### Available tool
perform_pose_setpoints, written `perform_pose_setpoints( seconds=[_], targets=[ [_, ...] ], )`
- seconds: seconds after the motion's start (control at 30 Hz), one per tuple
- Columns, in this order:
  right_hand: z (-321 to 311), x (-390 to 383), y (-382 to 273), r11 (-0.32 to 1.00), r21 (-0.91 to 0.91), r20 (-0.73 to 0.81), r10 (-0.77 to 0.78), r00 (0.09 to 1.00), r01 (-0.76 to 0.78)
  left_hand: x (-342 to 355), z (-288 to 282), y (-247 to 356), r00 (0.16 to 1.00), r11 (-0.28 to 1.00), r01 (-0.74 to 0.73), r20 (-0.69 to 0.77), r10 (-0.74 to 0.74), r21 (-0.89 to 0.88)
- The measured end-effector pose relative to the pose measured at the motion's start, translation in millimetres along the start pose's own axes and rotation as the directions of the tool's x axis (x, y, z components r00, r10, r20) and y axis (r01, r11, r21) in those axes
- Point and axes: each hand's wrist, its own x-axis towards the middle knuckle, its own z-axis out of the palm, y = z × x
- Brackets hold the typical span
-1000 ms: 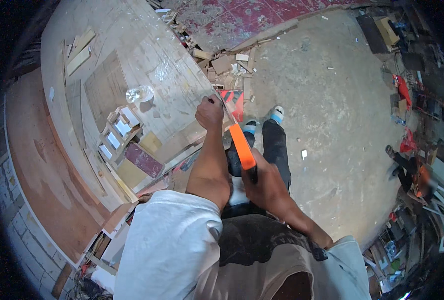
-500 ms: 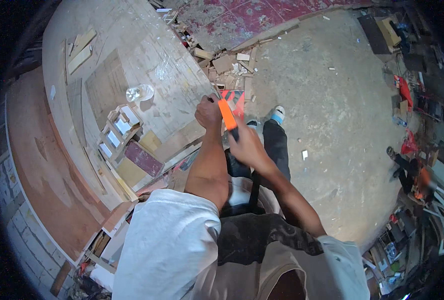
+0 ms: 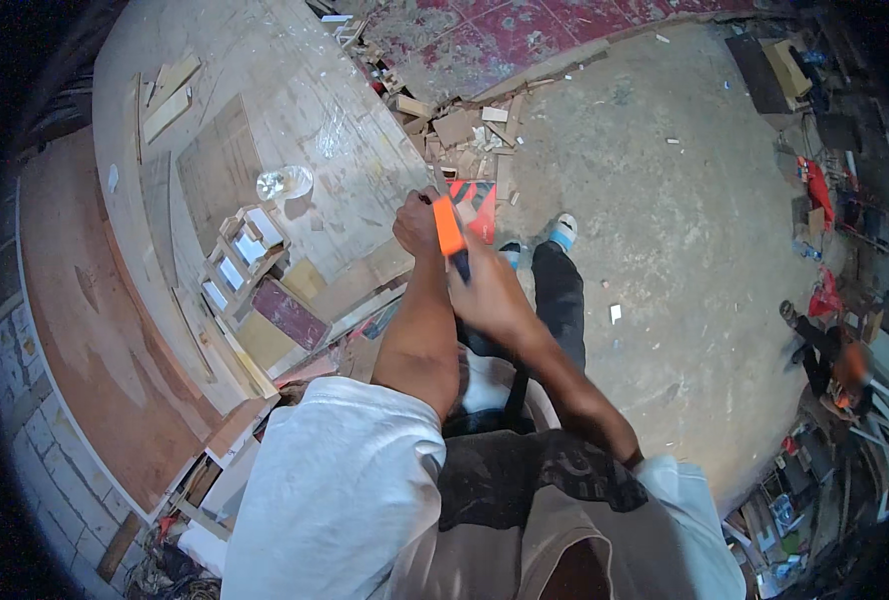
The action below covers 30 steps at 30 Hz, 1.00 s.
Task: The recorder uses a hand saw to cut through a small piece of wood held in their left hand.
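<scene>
Since the frame of a second ago, the orange-and-black tool [image 3: 449,225] and the right grip [image 3: 490,293] have been moved forward and leftward, so that the orange part is now brought close beside the left grip [image 3: 417,222]. The tool's black end is grasped by the right grip. The left grip is curled at the right-hand corner of the surface [image 3: 360,180]; whether anything is clasped in it cannot be told. The tool is seen at that same corner. On the surface, a clear container [image 3: 285,183] is set inward from the corner, while a wooden frame [image 3: 243,250] and a dark red board [image 3: 290,313] are placed toward the near edge. Wood scraps [image 3: 458,130] are strewn on the floor [image 3: 685,210] along the right edge
</scene>
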Motion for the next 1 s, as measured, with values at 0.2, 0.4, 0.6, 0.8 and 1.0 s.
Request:
perform_pose_setpoints(
  seconds=[0.2,0.4,0.6,0.8,1.0],
  targets=[
    [-42,-84,-66,0.971,0.059,0.159,0.221,0.962,-0.233,5,-15,-10,0.991,0.997,0.035,-0.134,-0.025,0.076],
    [-1,-12,-12,0.998,-0.021,0.012,0.067,0.998,-0.066,6,11,-13,0.999,0.999,-0.028,-0.031,0.027,-0.025],
    [-33,-82,-61,0.976,-0.026,0.176,0.219,0.96,-0.218,6,-22,-11,0.994,0.997,0.064,-0.096,-0.059,0.049],
    [0,-7,-3,0.998,-0.048,0.007,-0.042,0.999,0.043,2,5,-4,0.999,0.999,0.039,-0.008,-0.039,-0.037],
    [-35,-81,-57,0.987,-0.014,0.17,0.163,0.972,-0.163,4,-20,-10,0.989,0.998,0.03,-0.148,-0.022,0.052]
  ],
)
